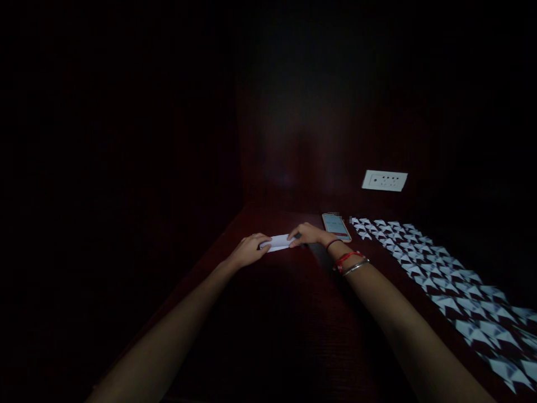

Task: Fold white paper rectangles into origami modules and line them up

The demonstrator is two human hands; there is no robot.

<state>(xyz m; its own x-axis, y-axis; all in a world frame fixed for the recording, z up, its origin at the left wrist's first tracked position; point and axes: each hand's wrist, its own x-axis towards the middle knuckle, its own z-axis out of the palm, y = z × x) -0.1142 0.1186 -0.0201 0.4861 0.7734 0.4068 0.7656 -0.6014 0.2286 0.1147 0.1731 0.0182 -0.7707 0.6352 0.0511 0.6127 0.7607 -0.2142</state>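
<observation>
A small white strip of folded paper (278, 242) lies on the dark wooden desk (293, 313), far out in front of me. My left hand (248, 249) pinches its left end with curled fingers. At the strip's right end rests my right hand (307, 233), fingers closed down on the paper. Red threads and a metal bangle (351, 263) circle my right wrist. Both arms are stretched forward.
A phone (336, 226) with a lit screen lies just right of my right hand. Several small folded white paper pieces (440, 280) lie in rows along the desk's right side. A white socket plate (384, 180) is on the dark back wall. The surroundings are very dim.
</observation>
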